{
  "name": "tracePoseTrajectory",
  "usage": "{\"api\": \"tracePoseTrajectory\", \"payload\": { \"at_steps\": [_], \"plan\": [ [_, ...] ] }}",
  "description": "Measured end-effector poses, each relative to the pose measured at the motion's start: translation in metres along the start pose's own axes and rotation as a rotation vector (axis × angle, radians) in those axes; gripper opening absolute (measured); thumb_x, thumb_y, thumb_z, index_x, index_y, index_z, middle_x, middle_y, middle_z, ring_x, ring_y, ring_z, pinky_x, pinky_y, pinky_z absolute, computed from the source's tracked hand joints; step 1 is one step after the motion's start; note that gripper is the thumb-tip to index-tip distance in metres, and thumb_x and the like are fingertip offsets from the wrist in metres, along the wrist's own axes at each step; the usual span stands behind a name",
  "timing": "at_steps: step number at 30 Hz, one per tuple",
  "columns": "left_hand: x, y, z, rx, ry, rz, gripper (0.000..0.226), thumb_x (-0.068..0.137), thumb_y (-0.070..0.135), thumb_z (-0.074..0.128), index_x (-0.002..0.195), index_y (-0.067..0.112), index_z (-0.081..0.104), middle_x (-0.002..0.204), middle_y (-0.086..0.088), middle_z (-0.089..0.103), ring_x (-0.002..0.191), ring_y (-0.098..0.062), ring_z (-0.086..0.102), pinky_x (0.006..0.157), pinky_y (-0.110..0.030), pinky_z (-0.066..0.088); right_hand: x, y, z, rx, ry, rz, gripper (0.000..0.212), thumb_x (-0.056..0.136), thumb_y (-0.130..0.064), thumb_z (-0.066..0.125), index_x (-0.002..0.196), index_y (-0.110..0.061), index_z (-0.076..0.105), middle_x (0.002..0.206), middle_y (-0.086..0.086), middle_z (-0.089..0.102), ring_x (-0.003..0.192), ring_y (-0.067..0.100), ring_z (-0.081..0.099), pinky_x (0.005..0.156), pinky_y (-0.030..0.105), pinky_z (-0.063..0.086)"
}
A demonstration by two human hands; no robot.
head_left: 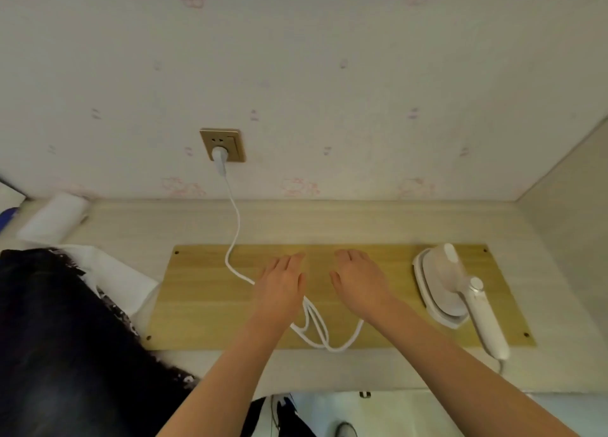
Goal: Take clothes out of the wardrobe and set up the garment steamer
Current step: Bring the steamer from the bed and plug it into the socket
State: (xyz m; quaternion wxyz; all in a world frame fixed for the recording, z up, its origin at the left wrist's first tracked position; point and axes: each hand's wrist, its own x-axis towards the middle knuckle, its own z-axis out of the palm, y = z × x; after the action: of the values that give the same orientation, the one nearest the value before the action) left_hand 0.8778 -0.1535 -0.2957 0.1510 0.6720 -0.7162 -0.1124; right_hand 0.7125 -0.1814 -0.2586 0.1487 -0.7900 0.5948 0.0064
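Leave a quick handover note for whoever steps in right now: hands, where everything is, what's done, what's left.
Left hand and right hand: both open, flat over the wooden board, holding nothing.
Garment steamer lies on the board's right end.
Its plug is in the wall socket; the cord loops across the board under the hands.
Dark garment lies at the left.
Done: clothes out, steamer plugged in.
Left: pick up the steamer and start steaming.
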Motion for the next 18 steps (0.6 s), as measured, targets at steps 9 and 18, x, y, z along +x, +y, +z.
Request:
{"api": "tracePoseTrajectory", "payload": {
  "at_steps": [9, 18],
  "plan": [
    [-0.111, 0.076, 0.029, 0.077, 0.130, 0.120, 0.046, 0.082, 0.022, 0.069, 0.126, 0.013, 0.059, 0.114, -0.002, 0.066, 0.106, -0.025, 0.061, 0.083, -0.039, 0.052, -0.140, 0.054, 0.031, -0.030, 0.086, -0.004, 0.045, 0.093, -0.027, 0.052, 0.132, -0.005, 0.048, 0.126, 0.013, 0.057, 0.124, 0.035, 0.047, 0.106, 0.044, 0.039],
    [-0.180, 0.099, 0.026, 0.063, 0.090, 0.375, 0.049, 0.096, 0.031, 0.046, 0.140, 0.011, 0.044, 0.142, -0.008, 0.049, 0.136, -0.030, 0.040, 0.110, -0.047, 0.035, -0.242, 0.034, 0.072, 0.044, 0.130, 0.129, 0.058, 0.097, -0.032, 0.047, 0.144, -0.001, 0.033, 0.147, 0.016, 0.041, 0.140, 0.034, 0.031, 0.117, 0.045, 0.023]
  ]
}}
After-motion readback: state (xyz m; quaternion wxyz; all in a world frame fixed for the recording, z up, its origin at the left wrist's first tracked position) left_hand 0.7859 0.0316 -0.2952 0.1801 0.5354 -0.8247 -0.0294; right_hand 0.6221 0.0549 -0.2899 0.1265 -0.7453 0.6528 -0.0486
